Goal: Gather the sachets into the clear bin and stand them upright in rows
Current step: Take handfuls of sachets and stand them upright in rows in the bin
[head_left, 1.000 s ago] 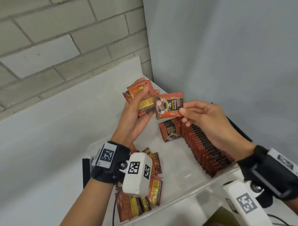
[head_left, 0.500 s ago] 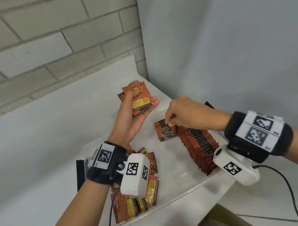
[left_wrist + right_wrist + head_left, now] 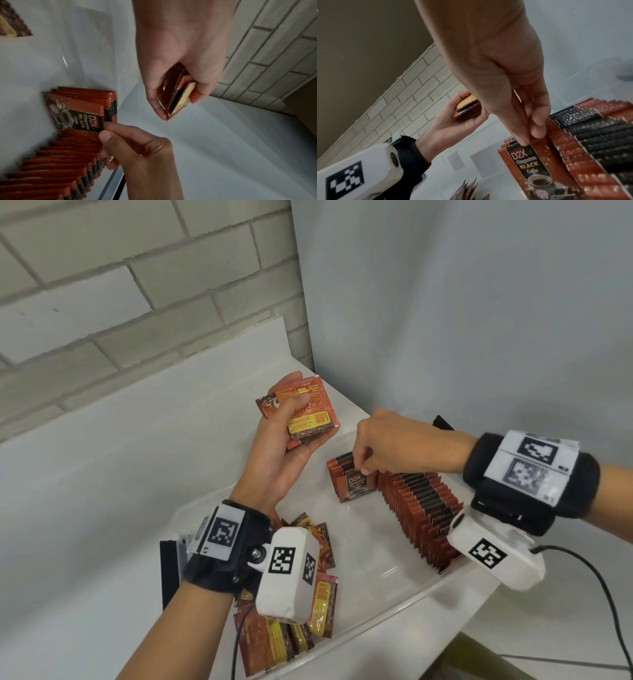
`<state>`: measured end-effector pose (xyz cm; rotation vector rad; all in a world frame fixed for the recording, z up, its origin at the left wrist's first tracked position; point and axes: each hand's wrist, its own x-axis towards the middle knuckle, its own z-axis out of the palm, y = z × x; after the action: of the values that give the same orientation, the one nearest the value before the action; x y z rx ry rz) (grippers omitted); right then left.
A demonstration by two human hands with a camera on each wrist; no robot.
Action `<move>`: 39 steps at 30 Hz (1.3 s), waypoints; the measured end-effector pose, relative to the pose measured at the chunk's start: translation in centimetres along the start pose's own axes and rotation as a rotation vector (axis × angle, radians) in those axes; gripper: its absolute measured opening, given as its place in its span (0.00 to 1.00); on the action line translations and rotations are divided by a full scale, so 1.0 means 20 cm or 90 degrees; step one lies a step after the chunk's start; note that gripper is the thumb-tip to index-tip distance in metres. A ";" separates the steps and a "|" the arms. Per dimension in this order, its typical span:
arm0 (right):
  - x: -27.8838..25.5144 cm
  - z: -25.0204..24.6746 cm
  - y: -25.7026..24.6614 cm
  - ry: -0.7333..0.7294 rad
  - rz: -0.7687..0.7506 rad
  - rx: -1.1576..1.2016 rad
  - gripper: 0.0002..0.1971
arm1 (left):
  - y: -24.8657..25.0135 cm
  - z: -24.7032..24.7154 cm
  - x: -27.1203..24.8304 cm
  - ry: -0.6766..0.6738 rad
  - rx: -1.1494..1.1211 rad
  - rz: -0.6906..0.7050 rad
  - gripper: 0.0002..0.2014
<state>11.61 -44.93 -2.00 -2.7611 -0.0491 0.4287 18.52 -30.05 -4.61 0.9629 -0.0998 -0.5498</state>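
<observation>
My left hand (image 3: 294, 436) (image 3: 178, 93) is raised above the clear bin (image 3: 394, 607) and grips a small stack of red sachets (image 3: 305, 414) (image 3: 180, 97) (image 3: 467, 108). My right hand (image 3: 368, 460) (image 3: 106, 129) (image 3: 530, 136) pinches the top edge of one red-and-black sachet (image 3: 354, 486) (image 3: 77, 116) (image 3: 530, 162) that stands at the far end of the bin. A long row of upright sachets (image 3: 421, 515) (image 3: 56, 167) (image 3: 594, 148) runs along the bin's right side. Loose sachets (image 3: 318, 594) lie heaped at the bin's near left, partly behind my left wrist camera.
The bin sits on a white table (image 3: 102, 508) in a corner, with a brick wall (image 3: 102, 285) behind and a grey panel (image 3: 479, 302) on the right. A black cable (image 3: 603, 590) trails from my right wrist past the table's edge.
My right hand carried the sachet down from beside the left hand's stack to the far end of the bin and now holds its top edge there. The left hand's stack turned slightly.
</observation>
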 end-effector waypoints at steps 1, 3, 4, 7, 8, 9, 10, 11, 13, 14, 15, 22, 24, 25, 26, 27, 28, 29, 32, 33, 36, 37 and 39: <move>0.00 0.00 0.00 0.001 -0.002 -0.002 0.08 | 0.00 0.00 0.00 -0.005 0.008 0.001 0.14; 0.00 0.00 0.00 0.002 -0.005 -0.008 0.09 | 0.00 0.00 0.00 -0.011 0.018 0.003 0.14; 0.00 0.00 0.00 0.003 -0.005 -0.012 0.08 | 0.00 0.00 0.00 -0.015 0.023 0.004 0.14; 0.00 0.00 0.01 0.003 -0.008 -0.013 0.08 | 0.00 0.00 -0.01 -0.022 0.035 0.006 0.15; 0.00 -0.01 0.01 0.002 -0.007 -0.011 0.08 | 0.00 0.00 -0.01 -0.024 0.038 0.005 0.15; 0.00 -0.01 0.02 0.003 -0.004 -0.007 0.08 | 0.00 0.00 -0.01 -0.027 0.040 0.005 0.16; 0.00 -0.02 0.02 0.007 -0.001 -0.001 0.07 | 0.00 0.00 -0.01 -0.032 0.043 0.005 0.16; -0.01 -0.04 0.03 0.014 0.003 0.010 0.07 | 0.00 0.01 -0.01 -0.039 0.048 0.006 0.16; -0.01 -0.08 0.04 0.023 0.013 0.042 0.06 | 0.00 0.01 -0.01 -0.053 0.058 0.009 0.17; -0.01 -0.11 0.05 0.022 0.021 0.077 0.07 | 0.01 0.01 -0.01 -0.058 0.060 0.010 0.18; -0.02 -0.13 0.05 0.015 0.028 0.137 0.07 | 0.01 0.01 -0.01 -0.064 0.061 0.011 0.18; -0.07 -0.22 0.04 -0.030 0.039 0.568 0.14 | 0.00 0.03 -0.03 -0.103 0.088 0.004 0.20; -0.08 -0.19 0.05 -0.012 0.053 0.627 0.11 | 0.00 0.03 -0.03 -0.110 0.088 -0.002 0.20; -0.08 -0.18 0.06 -0.002 0.063 0.651 0.11 | 0.00 0.03 -0.03 -0.109 0.090 -0.006 0.20; -0.08 -0.17 0.07 0.009 0.071 0.671 0.10 | 0.00 0.03 -0.03 -0.104 0.093 -0.013 0.21; -0.08 -0.16 0.08 0.023 0.075 0.689 0.09 | 0.00 0.03 -0.03 -0.098 0.096 -0.024 0.22; -0.09 -0.16 0.09 0.039 0.072 0.706 0.07 | 0.00 0.04 -0.03 -0.092 0.101 -0.040 0.24; -0.09 -0.16 0.10 0.056 0.064 0.722 0.07 | 0.00 0.04 -0.04 -0.087 0.107 -0.061 0.28; -0.12 -0.17 0.12 0.114 0.027 0.753 0.08 | 0.00 0.06 -0.04 -0.093 0.110 -0.124 0.35; -0.13 -0.17 0.13 0.132 0.012 0.754 0.07 | 0.00 0.06 -0.03 -0.096 0.098 -0.139 0.36; -0.15 -0.17 0.12 0.162 -0.020 0.743 0.05 | -0.01 0.06 -0.03 -0.092 0.057 -0.154 0.33; -0.15 -0.16 0.13 0.168 -0.025 0.728 0.07 | -0.01 0.06 -0.03 -0.094 0.049 -0.155 0.28; -0.15 -0.14 0.13 0.178 -0.028 0.690 0.09 | -0.01 0.06 -0.03 -0.112 0.036 -0.154 0.18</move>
<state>9.51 -48.54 0.58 -1.7155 0.1496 0.0099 17.51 -30.65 -4.02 0.9871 -0.1578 -0.8580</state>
